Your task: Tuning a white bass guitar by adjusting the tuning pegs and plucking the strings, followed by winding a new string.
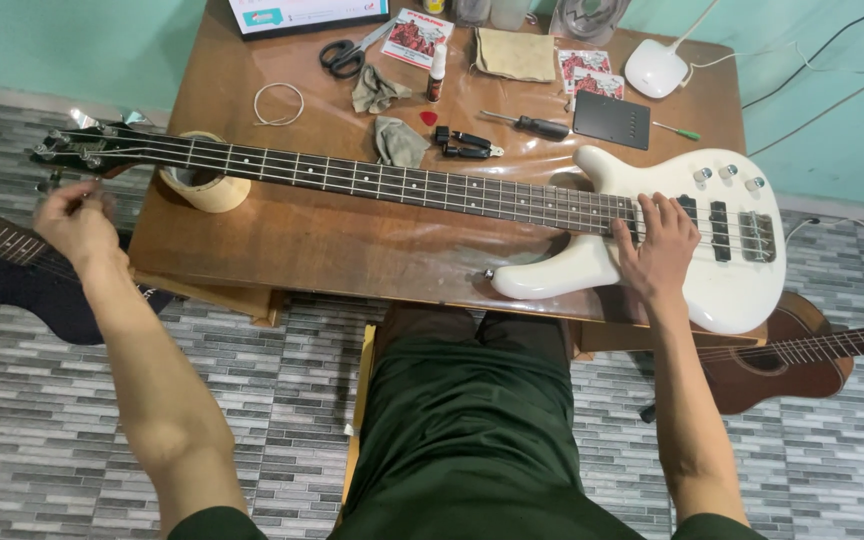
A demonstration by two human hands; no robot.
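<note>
We have a white bass guitar lying flat across the brown worktop, body at right of frame, dark neck running left, headstock hanging past the worktop's left edge, neck propped on a roll of tape. Our right hand lies spread, fingers flat on the strings where neck meets body. Our left hand sits at far left just below the headstock, fingers curled together as if pinching a tuning peg or string end; blurred, so we cannot tell what it grips. We judge the bass heavy and stiff, with a glossy body likely slippery and a finish that scratches; best held by the neck plus the body's waist, not by strings or knobs. The strings are thin, taut metal, springy. Along the top of the frame lie scissors, two crumpled grey rags, a red pick, a small bottle, a screwdriver, a black cover plate, a coiled string, a tan cloth and string packets. Containers: only the tape roll's hollow core, apparently empty, and jars at the top edge, contents unreadable. A second dark guitar lies on the floor at left, a brown acoustic at lower right.
</note>
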